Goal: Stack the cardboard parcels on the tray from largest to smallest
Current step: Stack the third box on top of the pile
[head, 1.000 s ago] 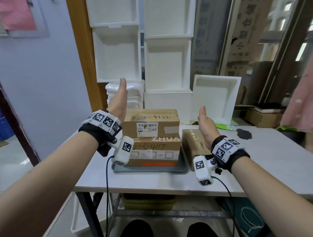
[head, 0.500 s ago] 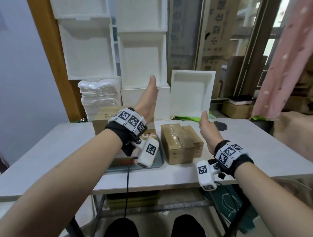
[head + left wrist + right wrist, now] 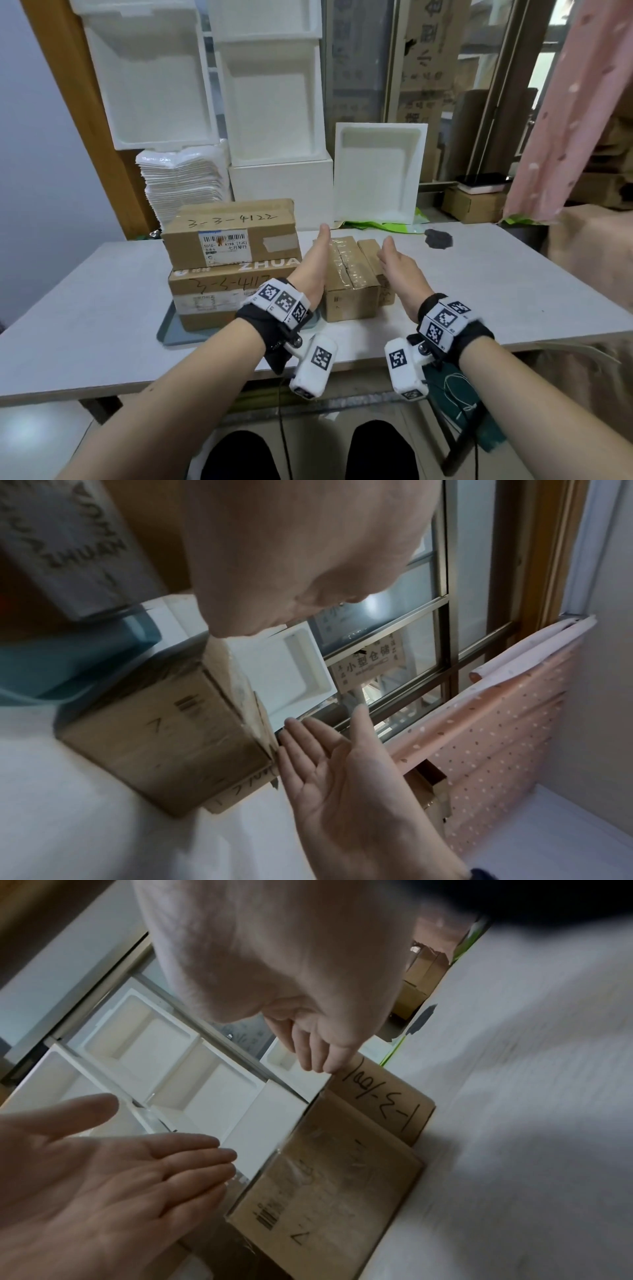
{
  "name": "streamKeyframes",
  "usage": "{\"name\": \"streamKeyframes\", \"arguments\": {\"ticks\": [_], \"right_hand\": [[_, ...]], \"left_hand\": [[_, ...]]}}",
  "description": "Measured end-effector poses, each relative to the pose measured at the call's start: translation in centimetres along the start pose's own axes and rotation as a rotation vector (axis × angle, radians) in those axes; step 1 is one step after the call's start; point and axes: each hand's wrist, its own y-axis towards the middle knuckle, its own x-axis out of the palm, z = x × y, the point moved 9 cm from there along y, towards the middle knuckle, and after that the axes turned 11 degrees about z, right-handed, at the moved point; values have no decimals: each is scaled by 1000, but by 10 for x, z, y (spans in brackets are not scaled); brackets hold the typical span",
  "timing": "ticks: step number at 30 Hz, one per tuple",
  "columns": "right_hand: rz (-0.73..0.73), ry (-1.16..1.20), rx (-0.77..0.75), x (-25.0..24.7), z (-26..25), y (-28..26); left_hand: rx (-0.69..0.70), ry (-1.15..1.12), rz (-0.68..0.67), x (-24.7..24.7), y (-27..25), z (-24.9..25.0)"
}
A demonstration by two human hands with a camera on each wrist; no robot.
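Two cardboard parcels are being carried by the grey tray (image 3: 168,334) at the left of the white tabletop (image 3: 513,291): the larger parcel (image 3: 212,298), marked 3-3-417, is lying at the bottom, and the parcel marked 3-3-4122 (image 3: 229,233) is resting on top of it. Just beside the tray, to its right, a taped parcel (image 3: 349,277) is standing on the tabletop, with a smaller parcel (image 3: 371,255) pressed against its right side.

The left hand (image 3: 313,265) is being held flat and upright, fingers straight and together, at the left side of the taped parcel, between it and the stack; whether it is touching cannot be told. The right hand (image 3: 399,270) is being held open likewise, palm inward, over the right side of the pair, its fingertips (image 3: 316,1066) at the top edge of the smaller parcel. Nothing is being gripped by either hand; the two palms are facing each other with the taped parcel between them.

White foam boxes (image 3: 274,102) are being kept stacked against the wall behind the tabletop, and a pink dotted curtain (image 3: 582,102) is hanging at the right.
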Motion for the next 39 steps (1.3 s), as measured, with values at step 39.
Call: {"name": "streamKeyframes", "arguments": {"ticks": [39], "right_hand": [[88, 57, -249, -10, -91, -29]], "left_hand": [[80, -133, -56, 2, -41, 62]]}}
